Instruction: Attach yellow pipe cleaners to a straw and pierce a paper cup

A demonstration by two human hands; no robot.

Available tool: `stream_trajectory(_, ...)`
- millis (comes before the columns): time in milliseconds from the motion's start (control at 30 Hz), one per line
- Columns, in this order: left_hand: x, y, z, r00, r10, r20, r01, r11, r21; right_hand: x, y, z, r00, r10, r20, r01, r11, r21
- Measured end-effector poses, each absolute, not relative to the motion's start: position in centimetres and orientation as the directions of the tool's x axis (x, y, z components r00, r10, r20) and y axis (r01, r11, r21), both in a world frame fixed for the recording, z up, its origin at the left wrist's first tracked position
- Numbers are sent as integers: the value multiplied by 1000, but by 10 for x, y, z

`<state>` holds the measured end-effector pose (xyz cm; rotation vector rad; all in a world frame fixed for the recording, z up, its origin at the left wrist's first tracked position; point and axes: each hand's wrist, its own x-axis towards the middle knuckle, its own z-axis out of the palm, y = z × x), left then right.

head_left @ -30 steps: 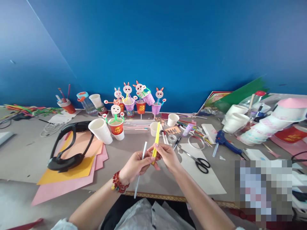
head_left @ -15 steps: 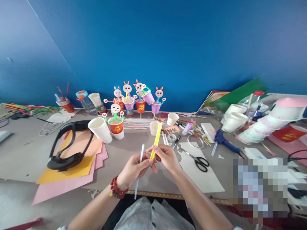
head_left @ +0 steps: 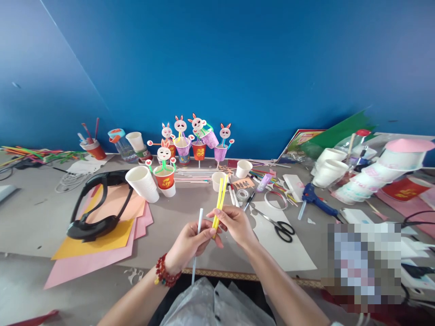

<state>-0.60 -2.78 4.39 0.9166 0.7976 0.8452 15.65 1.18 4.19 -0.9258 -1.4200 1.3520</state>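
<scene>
- Left hand (head_left: 188,242): lower centre of the frame, fingers curled and pressed together around a white straw (head_left: 199,219). The fingertips also reach the lower end of the yellow straw. A red bead bracelet (head_left: 163,274) sits on the wrist.
- White straw: nearly upright. Its top shows above the fist and its lower end runs down past the table edge towards the bottom of the frame.
- Right hand (head_left: 234,222): just right of the left hand and touching it at the fingertips. Thumb and forefinger pinch a yellow straw (head_left: 220,194) near its lower end, and the other fingers are folded under.
- Yellow straw: centre of the frame, above both hands and tilted slightly right. It shows as two strands side by side.
- Table (head_left: 34,217): grey, spanning the middle of the frame.
- Scissors (head_left: 282,228): black-handled, right of the hands, lying on a white sheet (head_left: 288,249).
- Glue gun (head_left: 314,199): blue, right of centre.
- Bunny cups (head_left: 199,140): a decorated group at upper centre, against the blue wall.
- White paper cup (head_left: 142,183): tipped over, left of centre.
- Black headset (head_left: 97,203): at left, resting on coloured paper sheets (head_left: 102,244).
</scene>
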Motion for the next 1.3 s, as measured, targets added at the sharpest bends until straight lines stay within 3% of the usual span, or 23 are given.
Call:
stream_trajectory(433, -6, -36, 43, 420, 885, -199, -241, 320, 916, 155, 7, 40, -263, 959, 103, -114, 74, -991)
stream_trajectory(967, -7, -47, 49, 433, 884, -177, -198, 285, 938, 155, -2, 39, -235, 969, 70, -286, 0, -958)
stream_trajectory(1300, -5, -50, 47, 421, 877, -231, -237, 353, 905, 157, -3, 43, -266, 960, 83, -137, 48, -989)
